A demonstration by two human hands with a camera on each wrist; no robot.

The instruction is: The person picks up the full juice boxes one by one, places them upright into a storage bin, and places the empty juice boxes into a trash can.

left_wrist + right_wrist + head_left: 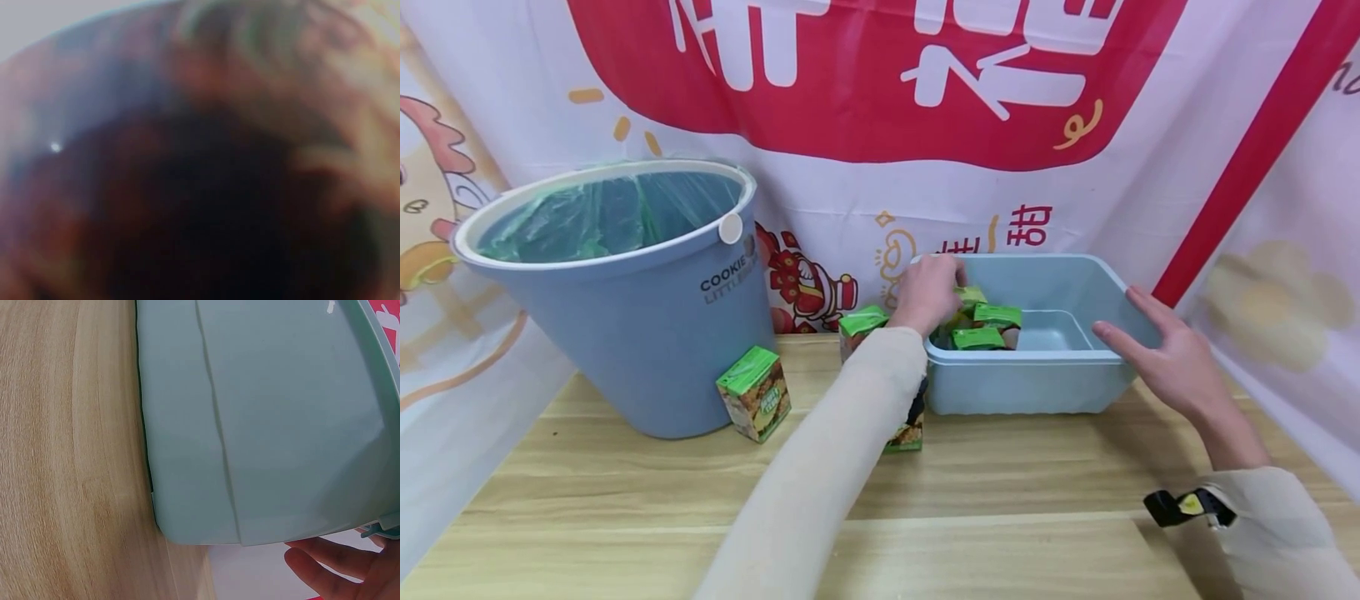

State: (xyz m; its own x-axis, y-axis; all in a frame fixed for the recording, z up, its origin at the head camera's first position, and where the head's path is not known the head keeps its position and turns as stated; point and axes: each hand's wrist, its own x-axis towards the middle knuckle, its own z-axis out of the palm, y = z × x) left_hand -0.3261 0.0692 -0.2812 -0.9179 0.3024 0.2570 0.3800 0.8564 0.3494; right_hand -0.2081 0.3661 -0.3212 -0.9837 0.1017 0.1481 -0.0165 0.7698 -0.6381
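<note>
A light blue plastic tub point(1022, 383) stands on the table; small green-topped cartons point(997, 315) lie in its left end. My left hand point(928, 292) reaches over the tub's left rim, fingers curled down at a yellowish-green carton point(972, 297), which it seems to grip; the fingertips are partly hidden. The left wrist view is a dark blur. At the right end, my right hand point(1176, 367) rests on the tub rim, thumb and fingers spread. In the right wrist view, fairly straight fingers point(331, 565) show beyond the tub's end wall.
A blue bin point(655, 333) with a green liner stands at left. One small carton point(754, 396) leans by its base. Another carton point(859, 325) stands left of the tub, and one point(906, 437) is partly behind my left sleeve. A printed cloth point(850, 200) hangs behind.
</note>
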